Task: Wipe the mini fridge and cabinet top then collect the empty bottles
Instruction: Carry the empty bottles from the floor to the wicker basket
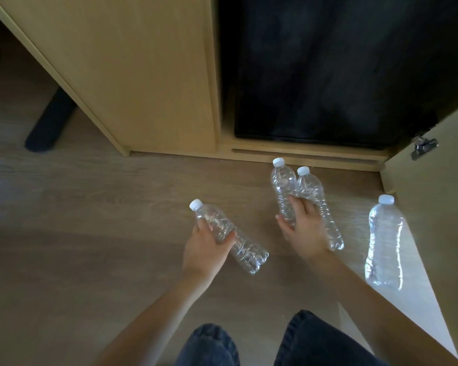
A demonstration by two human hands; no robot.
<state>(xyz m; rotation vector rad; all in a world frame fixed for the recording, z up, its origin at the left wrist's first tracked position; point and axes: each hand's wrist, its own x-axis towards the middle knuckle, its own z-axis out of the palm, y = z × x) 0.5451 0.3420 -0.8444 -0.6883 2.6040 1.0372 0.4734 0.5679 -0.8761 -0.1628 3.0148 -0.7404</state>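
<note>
Several clear, empty plastic bottles with white caps are in view above the wooden floor. My left hand (205, 244) grips one bottle (246, 253) around its upper body, cap pointing up and left. My right hand (303, 228) holds two bottles side by side: its fingers curl round the left bottle (283, 182), and the right bottle (328, 225) lies against the hand. A fourth bottle (385, 241) stands by the open cabinet door at the right, untouched. The black mini fridge (341, 67) sits inside the wooden cabinet (148, 75) ahead.
The open cabinet door (439, 207) with a metal hinge (423, 147) stands at the right. A dark chair leg (50, 122) rests on the floor at the left. My knees in dark jeans (249, 344) are at the bottom.
</note>
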